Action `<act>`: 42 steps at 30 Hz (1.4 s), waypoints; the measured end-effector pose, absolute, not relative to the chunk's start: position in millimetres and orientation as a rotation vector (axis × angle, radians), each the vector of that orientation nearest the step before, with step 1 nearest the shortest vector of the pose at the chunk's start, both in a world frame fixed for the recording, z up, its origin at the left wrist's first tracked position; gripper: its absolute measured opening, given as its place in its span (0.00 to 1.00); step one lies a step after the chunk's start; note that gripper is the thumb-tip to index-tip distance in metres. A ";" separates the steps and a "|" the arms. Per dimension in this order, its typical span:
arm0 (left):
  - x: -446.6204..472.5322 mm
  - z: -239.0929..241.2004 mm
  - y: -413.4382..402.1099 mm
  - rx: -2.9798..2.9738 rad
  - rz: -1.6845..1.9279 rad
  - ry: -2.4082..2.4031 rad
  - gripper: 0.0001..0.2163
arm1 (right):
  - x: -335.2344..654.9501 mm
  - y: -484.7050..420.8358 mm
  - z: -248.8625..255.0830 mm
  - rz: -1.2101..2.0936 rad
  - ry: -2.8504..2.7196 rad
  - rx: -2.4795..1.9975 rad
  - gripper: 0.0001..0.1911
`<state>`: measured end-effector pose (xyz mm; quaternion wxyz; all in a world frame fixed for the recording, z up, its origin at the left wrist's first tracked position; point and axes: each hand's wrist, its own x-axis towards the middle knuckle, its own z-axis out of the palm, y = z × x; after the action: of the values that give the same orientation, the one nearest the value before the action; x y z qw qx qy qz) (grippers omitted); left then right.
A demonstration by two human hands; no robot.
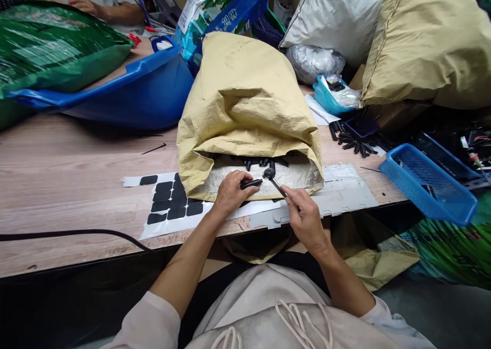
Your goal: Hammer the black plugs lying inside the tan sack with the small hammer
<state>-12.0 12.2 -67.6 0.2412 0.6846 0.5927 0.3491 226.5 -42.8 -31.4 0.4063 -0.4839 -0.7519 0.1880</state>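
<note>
Left hand pinches a short black tube just over the open mouth of a sack, and the right hand is closed round the shaft of a slim metal tool that slants away from the body. At the tool's far end is a dark round knob; whether it is part of the tool is too small to tell. Tube and tool are near each other, over the pale lining of the yellow sack, which lies on the worktop. Good handling here would seem to ask for a firm pinch on the tube, a light, steady hold on the tool, and both kept low over the lining.

The sack gapes towards the person, with black pieces loose inside. To the right, a blue basket has something dark in it, and a small light-blue basket holds dark pieces and clear plastic. Left of the sack stands a large blue tub, its inside mostly hidden.
</note>
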 end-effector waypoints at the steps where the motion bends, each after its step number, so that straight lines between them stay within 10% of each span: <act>1: -11.8 -66.8 12.0 1.869 0.958 1.618 0.07 | 221.7 -43.0 -31.6 0.481 -1.913 -1.206 0.20; 26: -10.3 -65.2 13.5 1.819 0.966 1.625 0.06 | 221.2 -39.5 -42.4 0.279 -2.004 -1.299 0.20; 42: -6.9 -42.3 -9.2 1.878 1.013 1.470 0.06 | 261.2 -32.9 -63.0 -0.440 -2.032 -1.711 0.20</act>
<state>-6.9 -9.2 -42.3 0.2718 0.6976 0.5459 0.3761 261.2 -32.9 -63.0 0.2226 -0.6196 -0.7356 -0.1592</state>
